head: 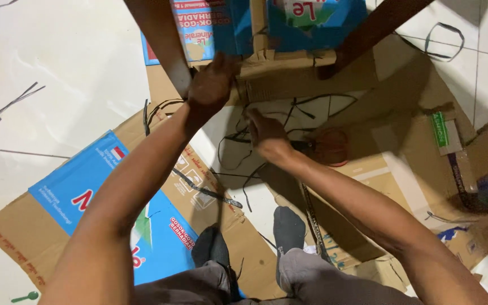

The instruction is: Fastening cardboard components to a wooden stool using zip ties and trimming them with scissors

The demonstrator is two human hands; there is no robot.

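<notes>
While the person sits on the floor with both dark-socked feet (255, 237) on flattened cardboard (238, 254), two bare arms reach forward. The right hand (266, 135) is curled closed, and thin black strips (238, 138) run out from under its fingers; I cannot tell exactly which strip it pinches. Just beyond, the left hand (213, 85) presses with bent fingers against the edge of a brown cardboard piece (278, 62), beside a dark wooden leg (162, 39). Farther away stands a blue printed box (312, 22).
</notes>
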